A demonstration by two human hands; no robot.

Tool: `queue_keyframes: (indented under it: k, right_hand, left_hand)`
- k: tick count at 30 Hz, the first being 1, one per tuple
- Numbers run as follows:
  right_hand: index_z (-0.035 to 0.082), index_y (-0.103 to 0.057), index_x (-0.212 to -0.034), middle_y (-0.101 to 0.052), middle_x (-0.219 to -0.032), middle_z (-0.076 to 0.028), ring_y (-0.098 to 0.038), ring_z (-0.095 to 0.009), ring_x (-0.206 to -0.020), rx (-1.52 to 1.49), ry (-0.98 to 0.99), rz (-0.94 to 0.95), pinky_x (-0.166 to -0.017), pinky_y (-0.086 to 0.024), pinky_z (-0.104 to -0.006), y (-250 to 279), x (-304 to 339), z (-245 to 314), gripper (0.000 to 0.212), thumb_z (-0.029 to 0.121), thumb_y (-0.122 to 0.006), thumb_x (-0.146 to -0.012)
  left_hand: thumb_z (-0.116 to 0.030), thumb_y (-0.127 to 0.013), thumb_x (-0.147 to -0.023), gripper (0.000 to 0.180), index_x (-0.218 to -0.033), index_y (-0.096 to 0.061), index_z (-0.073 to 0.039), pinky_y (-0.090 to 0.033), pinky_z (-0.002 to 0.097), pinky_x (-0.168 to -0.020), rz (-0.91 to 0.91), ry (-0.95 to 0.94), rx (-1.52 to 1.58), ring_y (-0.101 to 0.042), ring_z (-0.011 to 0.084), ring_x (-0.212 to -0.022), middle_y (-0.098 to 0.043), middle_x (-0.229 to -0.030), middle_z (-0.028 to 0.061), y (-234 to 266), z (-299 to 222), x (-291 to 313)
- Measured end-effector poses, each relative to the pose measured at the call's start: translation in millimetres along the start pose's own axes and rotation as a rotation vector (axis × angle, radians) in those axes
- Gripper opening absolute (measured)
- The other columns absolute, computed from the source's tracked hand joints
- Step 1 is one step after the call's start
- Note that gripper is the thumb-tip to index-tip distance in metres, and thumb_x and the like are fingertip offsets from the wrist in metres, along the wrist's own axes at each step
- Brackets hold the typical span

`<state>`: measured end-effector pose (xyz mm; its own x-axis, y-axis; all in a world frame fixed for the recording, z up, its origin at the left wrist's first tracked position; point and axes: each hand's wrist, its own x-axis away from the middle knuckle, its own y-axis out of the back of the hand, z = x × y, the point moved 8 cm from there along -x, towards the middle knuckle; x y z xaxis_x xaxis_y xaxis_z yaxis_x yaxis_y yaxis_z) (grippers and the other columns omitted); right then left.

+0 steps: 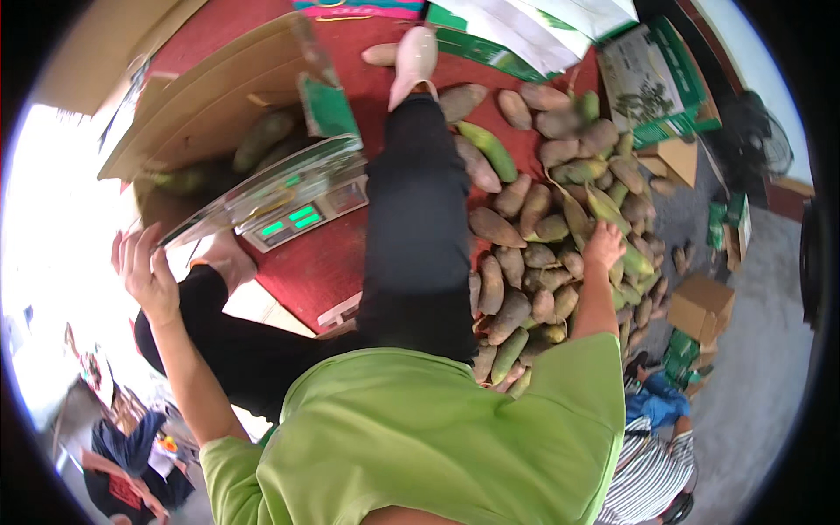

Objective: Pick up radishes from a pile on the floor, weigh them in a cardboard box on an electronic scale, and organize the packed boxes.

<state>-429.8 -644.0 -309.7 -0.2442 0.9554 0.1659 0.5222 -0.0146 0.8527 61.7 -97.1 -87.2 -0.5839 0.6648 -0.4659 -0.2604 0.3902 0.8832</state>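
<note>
My left hand [147,273] is by the near corner of an open cardboard box [219,83], its fingers apart and their tips close to the flap edge; whether they touch it is unclear. Inside the box lie several long root vegetables [264,140], partly in shadow. A scale with a lit green display [302,216] stands at the box's near side, partly covered by the flap. On the right, my right hand [604,245] rests with spread fingers on a large pile of brown and green root vegetables [512,317], over a greenish one.
A red mat [297,280] lies under the box and pile. Green and white cartons [652,83] stand at the far right, with a fan [754,136] beyond. A small brown box [702,308] sits on the grey floor. Another person in a striped top [647,477] is at lower right.
</note>
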Motion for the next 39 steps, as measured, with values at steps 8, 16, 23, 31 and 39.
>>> queue_keyframes:
  k: [8, 16, 23, 31, 39]
  right_hand:
    - [0.013, -0.051, -0.120, -0.056, -0.119, -0.007, -0.051, -0.026, -0.115, -0.083, 0.024, -0.150, -0.093, -0.040, -0.0489, 42.5, 25.9, 3.1, 0.050, 0.013, -0.072, -0.075]
    - [0.000, -0.050, -0.121, -0.059, -0.114, -0.013, -0.057, -0.024, -0.104, -1.156, 0.040, -0.582, -0.090, -0.046, -0.0359, 136.6, 19.1, -48.4, 0.051, 0.004, -0.074, -0.076]
    - [-0.008, -0.046, -0.125, -0.056, -0.120, -0.016, -0.056, -0.023, -0.108, -1.840, 0.664, -0.743, -0.094, -0.044, -0.0345, 393.2, 109.0, 23.8, 0.050, 0.003, -0.068, -0.082]
    - [-0.009, -0.048, -0.124, -0.059, -0.114, -0.015, -0.059, -0.024, -0.103, -1.804, 1.328, -0.394, -0.091, -0.046, -0.0342, 532.5, 191.2, 197.1, 0.053, 0.002, -0.067, -0.076]
    - [0.008, -0.056, -0.118, -0.061, -0.110, -0.014, -0.060, -0.033, -0.098, -0.960, 1.543, -0.552, -0.083, -0.049, -0.0374, 518.1, 281.1, 353.8, 0.055, 0.020, -0.075, -0.067]
  left_hand:
    - [-0.034, -0.051, -0.090, 0.034, -0.090, -0.065, -0.003, -0.036, 0.0448, -0.100, -0.035, 0.015, 0.052, -0.060, 0.0266, -0.085, -0.062, -0.079, 0.0091, 9.0, -4.1, -1.1]
    - [-0.038, -0.055, -0.088, 0.035, -0.087, -0.065, -0.004, -0.038, 0.0454, -0.096, -0.053, 0.005, 0.058, -0.059, 0.0279, -0.082, -0.060, -0.077, 0.0087, 14.0, -4.3, -6.3]
    - [-0.042, -0.056, -0.086, 0.038, -0.086, -0.065, -0.005, -0.038, 0.0456, -0.095, -0.042, 0.023, 0.098, -0.059, 0.0278, -0.080, -0.060, -0.076, 0.0078, 15.8, -4.6, -4.6]
    - [-0.035, -0.064, -0.079, 0.030, -0.087, -0.066, -0.006, -0.038, 0.0455, -0.096, -0.032, 0.054, 0.135, -0.058, 0.0264, -0.079, -0.059, -0.075, 0.0063, 18.6, -3.5, -0.5]
    - [-0.031, -0.065, -0.078, 0.027, -0.087, -0.066, -0.006, -0.038, 0.0452, -0.096, -0.053, 0.050, 0.165, -0.058, 0.0258, -0.078, -0.060, -0.075, 0.0064, 18.7, -0.2, -4.9]
